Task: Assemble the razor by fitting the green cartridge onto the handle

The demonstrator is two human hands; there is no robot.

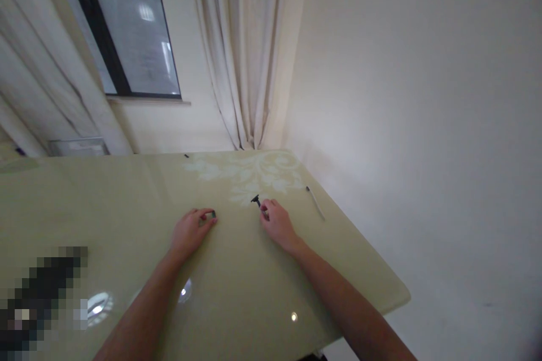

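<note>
My left hand (192,232) is over the middle of the pale green table (237,304), with thumb and forefinger pinched on a small dark piece (214,214). To its right, my right hand (278,225) grips the handle of a black razor (255,199). The razor's head points up and to the left, away from my fingers. A gap separates the two hands, and the razor and the small piece are apart. Farther right, a thin white stick with a dark end (315,203), like a toothbrush, lies on the table.
A tiny dark object (187,155) lies at the table's far edge. At the lower left is a pixelated dark shape (42,293). Curtains (241,51) and a window stand behind the table. A bare wall (402,124) runs along its right side.
</note>
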